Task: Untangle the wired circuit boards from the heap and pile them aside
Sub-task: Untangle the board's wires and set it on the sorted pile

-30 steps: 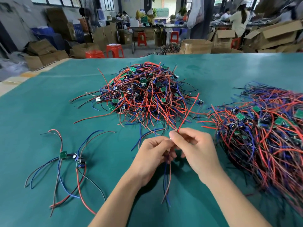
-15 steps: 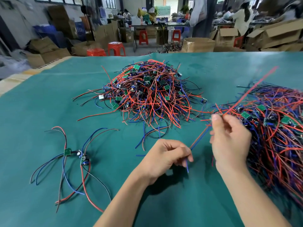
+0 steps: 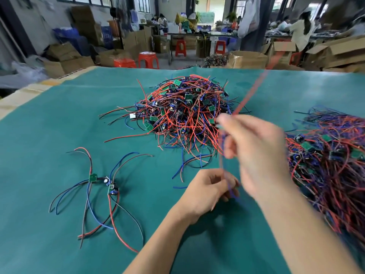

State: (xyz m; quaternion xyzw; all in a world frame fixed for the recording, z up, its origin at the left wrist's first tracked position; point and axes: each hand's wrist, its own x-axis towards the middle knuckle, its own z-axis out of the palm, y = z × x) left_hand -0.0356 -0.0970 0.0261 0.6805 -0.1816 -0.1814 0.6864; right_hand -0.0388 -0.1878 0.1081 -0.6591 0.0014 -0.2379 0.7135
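1. Scanning for print: no brand, label or lettering is legible on the boards, wires or cartons; the far cartons are too blurred to read.
2. Far left of the green table cover [image 3: 49, 135]: two wired circuit boards [image 3: 102, 182] lie spread flat, well apart from the heaps, with their red, blue and black leads fanned out toward the near edge.
3. Centre, farther back: the heap [image 3: 185, 113], a mound of red, blue and black wire with small green boards showing through. Loose ends trail off its left side and near side onto the cover.
4. Left hand [image 3: 207, 192]: low over the cover, near the middle, forearm entering from the bottom edge. Fingers curled inward, thumb against fingertips, pinching the lower end of a blue wire [image 3: 230, 186].
5. Right hand [image 3: 256, 153]: raised above and just right of the left hand, motion-blurred, forearm coming in from the lower right. Thumb and forefinger are closed on a wire bundle at its top; the other fingers are loosely curled. A red wire [image 3: 254, 89] runs up and to the right from the pinch, blurred, crossing the far table edge. Whether a board hangs between the two hands I cannot tell because of blur.
6. Right edge: a second, larger mass of wired boards [image 3: 331, 167], spreading to the frame edge, lying just beside the right forearm.
7. Background: cardboard cartons [image 3: 246, 59], red stools [image 3: 148, 59], and people at far benches.
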